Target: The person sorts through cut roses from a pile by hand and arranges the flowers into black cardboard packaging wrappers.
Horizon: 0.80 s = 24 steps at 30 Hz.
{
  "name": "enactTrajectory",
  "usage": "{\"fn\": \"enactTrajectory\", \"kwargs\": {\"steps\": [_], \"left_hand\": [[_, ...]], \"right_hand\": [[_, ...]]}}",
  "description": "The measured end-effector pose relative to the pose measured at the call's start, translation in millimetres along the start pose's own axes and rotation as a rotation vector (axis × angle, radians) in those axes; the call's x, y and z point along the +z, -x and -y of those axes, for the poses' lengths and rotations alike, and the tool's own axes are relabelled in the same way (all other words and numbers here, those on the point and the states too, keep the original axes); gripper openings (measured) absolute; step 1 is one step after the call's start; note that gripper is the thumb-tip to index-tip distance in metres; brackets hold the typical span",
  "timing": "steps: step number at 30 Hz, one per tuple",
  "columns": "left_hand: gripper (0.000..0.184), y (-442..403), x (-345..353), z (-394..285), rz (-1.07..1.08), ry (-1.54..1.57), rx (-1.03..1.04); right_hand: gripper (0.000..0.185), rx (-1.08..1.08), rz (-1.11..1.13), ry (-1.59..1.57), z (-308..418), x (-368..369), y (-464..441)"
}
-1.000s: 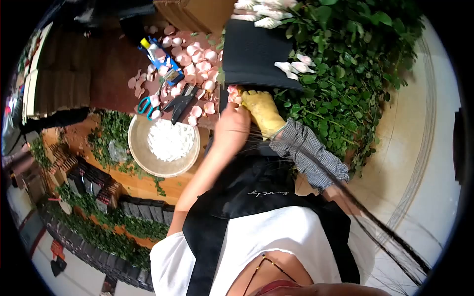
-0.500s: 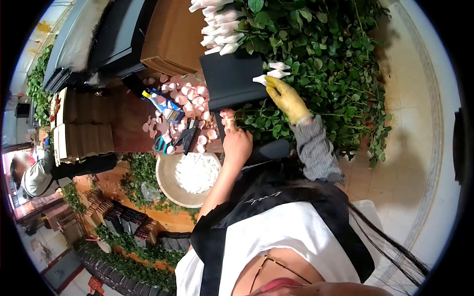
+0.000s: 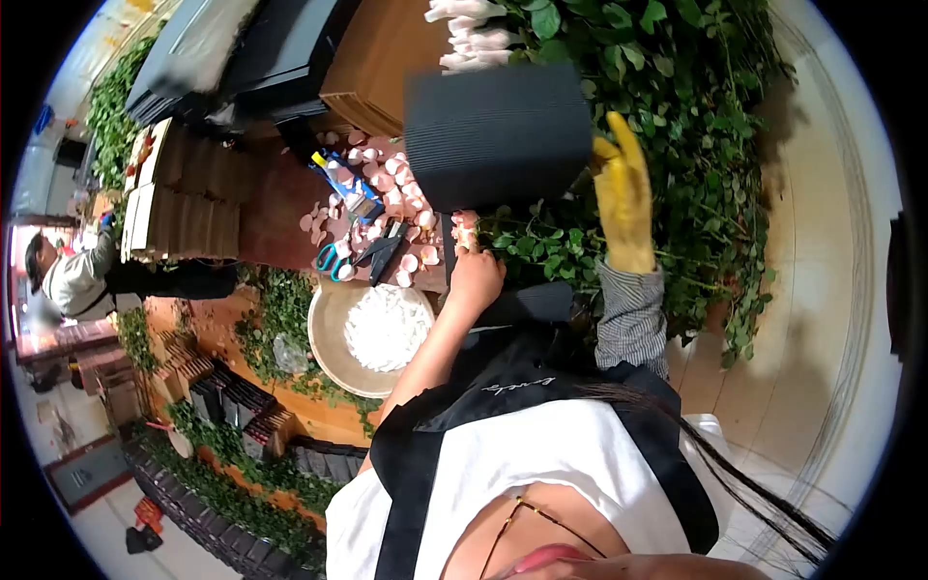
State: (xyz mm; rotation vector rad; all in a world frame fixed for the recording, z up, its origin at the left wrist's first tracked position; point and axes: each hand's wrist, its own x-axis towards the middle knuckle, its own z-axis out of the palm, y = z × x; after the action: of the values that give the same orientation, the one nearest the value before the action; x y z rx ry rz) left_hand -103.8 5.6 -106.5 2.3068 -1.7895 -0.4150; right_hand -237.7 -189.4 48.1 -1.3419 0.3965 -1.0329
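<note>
Near the centre, my bare left hand (image 3: 477,282) is closed at the base of a small bunch of pink roses (image 3: 466,230), whose leafy stems (image 3: 541,242) stretch to the right. My right hand (image 3: 624,198), in a yellow glove, is at the right edge of a black corrugated sheet (image 3: 498,135). Its fingertips are partly behind that edge, with one finger stretched out. The sheet looks raised and slightly blurred. Above it, white-netted rose heads (image 3: 476,39) lie in a row; what is beneath it is hidden.
Loose pink petals (image 3: 394,179), a blue tool (image 3: 350,191) and scissors (image 3: 331,261) lie on the left. Below is a tub (image 3: 329,353) of white pieces. Cardboard stacks (image 3: 184,217) stand farther left, near another person (image 3: 72,275). Dense foliage (image 3: 696,174) fills the right.
The black sheet has risen and now covers the netted buds that my right hand was touching. My right hand has moved right to its edge. My left hand stays at the pink roses.
</note>
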Motion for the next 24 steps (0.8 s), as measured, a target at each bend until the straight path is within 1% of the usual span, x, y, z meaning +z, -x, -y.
{"fn": "enactTrajectory", "kwargs": {"steps": [1, 2, 3, 4, 5, 7, 8, 9, 11, 13, 14, 15, 16, 17, 18, 19, 20, 21, 22, 23, 24], "left_hand": [[0.043, 1, -1, -1, -0.011, 0.001, -0.014], [0.044, 2, -2, -2, 0.006, 0.023, -0.018], [0.044, 1, -5, -3, 0.014, 0.040, -0.027], [0.039, 1, 9, 0, -0.073, 0.040, -0.039], [0.032, 2, -23, -8, 0.143, -0.147, 0.037], [0.032, 2, -23, -4, 0.111, -0.078, 0.028], [0.032, 2, -26, 0, 0.097, -0.025, 0.042], [0.032, 7, -35, 5, 0.097, 0.036, 0.051], [0.032, 19, -64, 23, 0.132, 0.183, 0.074], [0.032, 45, -115, 59, 0.266, 0.349, 0.023], [0.037, 63, -142, 81, 0.359, 0.405, -0.050], [0.042, 91, -186, 92, 0.299, 0.476, -0.145], [0.043, 111, -226, 109, 0.297, 0.663, -0.127], [0.041, 131, -255, 126, 0.203, 0.942, -0.060], [0.037, 149, -273, 150, 0.054, 1.264, 0.094], [0.033, 161, -270, 182, -0.131, 1.568, 0.246], [0.030, 166, -281, 220, -0.161, 1.889, 0.219], [0.030, 163, -297, 240, -0.450, 1.572, 0.133], [0.031, 161, -312, 259, -0.695, 1.134, -0.080], [0.032, 158, -327, 279, -0.855, 0.782, -0.341], [0.028, 156, -329, 324, -0.949, 0.507, -0.383]], "right_hand": [[0.060, 0.020, 0.027, -0.163, 21, 5, -4], [0.070, 0.111, 0.094, -0.132, 38, 4, -4], [0.070, 0.257, 0.340, -0.174, 37, -16, -7], [0.070, 0.400, 0.588, -0.174, 36, -36, -10], [0.067, 0.482, 0.907, -0.263, 26, -35, -20], [0.057, 0.553, 0.973, -0.010, -1, 1, -24], [0.050, 0.438, 1.076, 0.173, -34, 14, -24], [0.055, 0.409, 1.156, 0.407, -54, 27, -19], [0.062, 0.269, 1.325, 0.864, -89, 45, -12], [0.069, 0.222, 1.326, 1.004, -98, 53, -1], [0.068, 0.098, 1.325, 1.056, -91, 57, 6], [0.073, -0.058, 1.322, 1.244, -104, 54, 22], [0.075, -0.067, 1.276, 1.419, -98, 63, 39], [0.077, -0.073, 1.216, 1.596, -91, 72, 53], [0.078, -0.082, 1.186, 1.651, -101, 70, 65], [0.080, -0.087, 1.157, 1.710, -112, 68, 70], [0.080, 0.037, 1.193, 1.701, -111, 72, 66], [0.080, 0.039, 1.208, 1.709, -112, 71, 66], [0.080, 0.027, 1.180, 1.683, -112, 69, 69], [0.079, 0.009, 1.143, 1.659, -112, 68, 68], [0.078, 0.010, 1.143, 1.630, -109, 69, 67]]}}
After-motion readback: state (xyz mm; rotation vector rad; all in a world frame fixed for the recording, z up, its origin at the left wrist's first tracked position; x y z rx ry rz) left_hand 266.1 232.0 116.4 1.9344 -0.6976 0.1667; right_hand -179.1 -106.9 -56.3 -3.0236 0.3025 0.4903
